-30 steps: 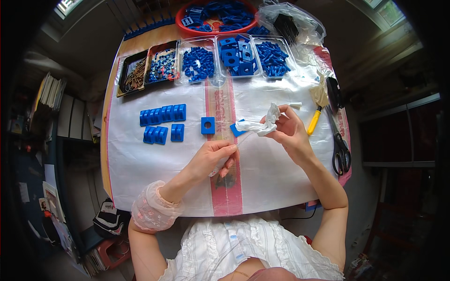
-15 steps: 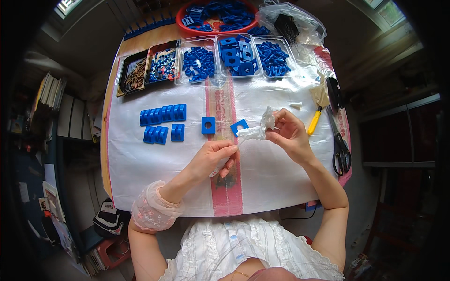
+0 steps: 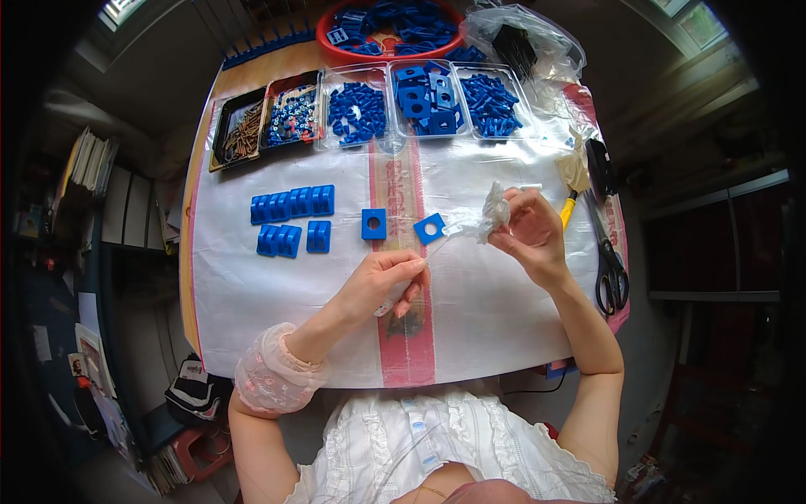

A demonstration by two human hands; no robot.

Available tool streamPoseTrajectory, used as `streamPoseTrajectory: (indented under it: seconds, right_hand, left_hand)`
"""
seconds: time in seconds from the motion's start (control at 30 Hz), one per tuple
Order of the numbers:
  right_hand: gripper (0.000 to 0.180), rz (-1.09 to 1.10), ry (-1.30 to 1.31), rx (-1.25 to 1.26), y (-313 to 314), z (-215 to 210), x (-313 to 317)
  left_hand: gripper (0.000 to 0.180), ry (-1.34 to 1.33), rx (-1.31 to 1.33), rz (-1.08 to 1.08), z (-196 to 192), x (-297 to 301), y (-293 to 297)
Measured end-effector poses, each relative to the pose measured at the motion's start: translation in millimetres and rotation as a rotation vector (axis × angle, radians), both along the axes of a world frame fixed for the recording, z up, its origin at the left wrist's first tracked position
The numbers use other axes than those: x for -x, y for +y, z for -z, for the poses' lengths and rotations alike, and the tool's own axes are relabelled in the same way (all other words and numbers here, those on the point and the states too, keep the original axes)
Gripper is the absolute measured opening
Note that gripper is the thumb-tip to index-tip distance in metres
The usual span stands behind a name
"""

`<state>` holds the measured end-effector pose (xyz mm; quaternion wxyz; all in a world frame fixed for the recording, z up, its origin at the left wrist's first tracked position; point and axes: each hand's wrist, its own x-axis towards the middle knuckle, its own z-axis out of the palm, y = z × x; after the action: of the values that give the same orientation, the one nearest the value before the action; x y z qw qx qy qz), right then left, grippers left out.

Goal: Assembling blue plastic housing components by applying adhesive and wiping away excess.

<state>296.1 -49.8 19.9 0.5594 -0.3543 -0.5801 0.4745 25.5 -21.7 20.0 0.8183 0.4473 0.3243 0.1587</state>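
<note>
My right hand (image 3: pixel 531 231) pinches a crumpled piece of white tissue (image 3: pixel 494 214) above the sheet. A thin tail of it trails toward my left hand (image 3: pixel 393 281), whose thumb and forefinger are pressed together on that thin end. A bit of white also shows under my left palm; its kind is hidden. Just beyond my hands lie two blue square blocks with a round hole: an upright-set block (image 3: pixel 374 224) and a slanted block (image 3: pixel 429 228), beside the tissue. Farther left, several blue ridged pieces (image 3: pixel 292 203) stand in two rows.
Clear trays hold small blue parts (image 3: pixel 357 113), blue holed plates (image 3: pixel 426 101) and blue pegs (image 3: pixel 489 105). Black trays hold screws (image 3: pixel 243 130) and nuts (image 3: pixel 294 113). Behind stands a red basin (image 3: pixel 336 55). At right lie scissors (image 3: pixel 611 277) and a yellow-handled tool (image 3: pixel 568 209).
My right hand has moved right and slightly up, drawing the tissue away from my left hand and stretching out its thin tail. My left hand has stayed in place.
</note>
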Motion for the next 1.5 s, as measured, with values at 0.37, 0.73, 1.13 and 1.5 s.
streamPoseTrajectory:
  seconds: [0.37,0.73,1.13,1.5]
  right_hand:
    - [0.028,0.130,-0.391,-0.249,-4.4,-3.4,10.5]
    - [0.023,0.129,-0.389,-0.258,-6.1,-10.0,15.3]
    - [0.019,0.115,-0.446,-0.198,-10.1,-18.1,13.4]
    - [0.037,0.213,-0.446,-0.130,-12.4,-5.8,11.0]
  left_hand:
    - [0.030,0.020,-0.036,0.039,5.1,-0.5,-2.1]
    - [0.029,0.038,-0.044,0.053,0.9,-2.5,-3.7]
    - [0.028,0.056,-0.032,0.066,0.2,-1.6,-2.9]
    - [0.029,0.065,-0.046,0.082,-1.1,-2.0,-2.3]
